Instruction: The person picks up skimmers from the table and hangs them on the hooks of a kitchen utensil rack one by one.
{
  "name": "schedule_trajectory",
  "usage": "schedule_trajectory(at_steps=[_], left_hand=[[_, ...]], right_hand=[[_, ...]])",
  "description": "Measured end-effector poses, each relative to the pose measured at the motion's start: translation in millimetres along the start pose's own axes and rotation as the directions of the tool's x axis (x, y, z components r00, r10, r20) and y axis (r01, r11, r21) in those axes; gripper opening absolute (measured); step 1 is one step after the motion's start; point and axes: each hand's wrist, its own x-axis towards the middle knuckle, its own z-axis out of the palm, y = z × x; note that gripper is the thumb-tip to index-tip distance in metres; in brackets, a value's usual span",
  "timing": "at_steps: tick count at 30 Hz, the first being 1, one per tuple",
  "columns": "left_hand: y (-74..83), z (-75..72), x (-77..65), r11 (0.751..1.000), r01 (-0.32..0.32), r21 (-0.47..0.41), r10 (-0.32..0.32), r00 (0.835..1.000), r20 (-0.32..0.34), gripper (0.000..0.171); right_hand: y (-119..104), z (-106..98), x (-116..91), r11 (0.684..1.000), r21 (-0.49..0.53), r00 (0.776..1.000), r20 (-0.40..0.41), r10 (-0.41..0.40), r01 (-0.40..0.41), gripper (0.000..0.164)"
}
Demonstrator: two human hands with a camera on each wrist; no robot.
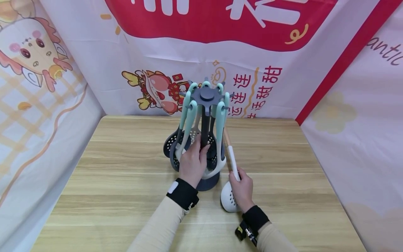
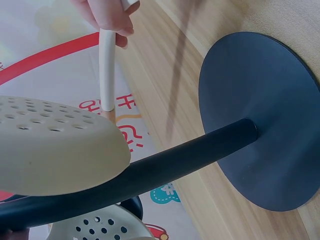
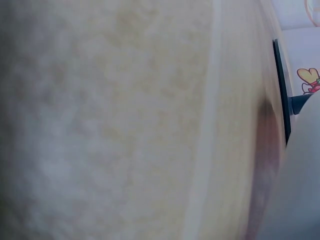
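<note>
A dark utensil rack (image 1: 207, 93) stands upright on the table, with several mint-handled kitchen utensils hanging round its top. My left hand (image 1: 192, 162) grips the rack's centre pole (image 1: 205, 130) among the hanging utensils. To the right of the rack, my right hand (image 1: 241, 189) holds a white skimmer (image 1: 227, 200) low on its handle, its holed head down and its wood-coloured end tilted up toward the rack. In the left wrist view, the pole (image 2: 195, 148) runs into the round base (image 2: 260, 90), beside a hanging pale holed utensil (image 2: 55, 155).
The wood-grain table (image 1: 126, 168) reaches back to a printed cloth backdrop (image 1: 110, 77), with more cloth on both sides. Dark spoons and a slotted turner (image 1: 170, 145) hang close round the pole. A pale blurred surface fills much of the right wrist view.
</note>
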Motion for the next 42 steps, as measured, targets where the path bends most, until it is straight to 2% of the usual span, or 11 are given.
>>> schedule_trajectory(at_steps=[13, 19, 26, 35, 38, 42], left_hand=[[2.2, 0.4, 0.0, 1.0, 0.007, -0.006, -0.007, 1.0, 0.006, 0.027], [2.5, 0.9, 0.6, 1.0, 0.004, -0.009, -0.004, 1.0, 0.001, 0.027], [1.7, 0.4, 0.4, 1.0, 0.014, -0.021, -0.014, 1.0, -0.001, 0.027], [2.5, -2.2, -0.2, 1.0, 0.02, -0.017, -0.019, 1.0, 0.023, 0.027], [3.5, -4.3, 0.0, 0.999, 0.032, -0.023, -0.031, 0.999, 0.041, 0.027], [6.2, -7.8, 1.5, 0.998, 0.048, -0.051, -0.044, 0.997, 0.067, 0.027]], right_hand=[[2.7, -6.9, -8.1, 0.991, 0.092, 0.993, -0.08, -0.085, 0.092, 0.03], [4.0, -9.4, -13.0, 0.976, 0.153, 0.982, -0.126, -0.138, 0.156, 0.031], [8.8, -14.1, -16.1, 0.957, 0.228, 0.979, -0.135, -0.151, 0.179, 0.029], [4.6, -16.2, -25.8, 0.929, 0.227, 0.945, -0.221, -0.242, 0.291, 0.025], [-6.2, -21.9, -31.7, 0.912, 0.226, 0.928, -0.234, -0.29, 0.342, 0.026], [-17.7, -29.9, -37.4, 0.906, 0.215, 0.919, -0.241, -0.312, 0.365, 0.026]])
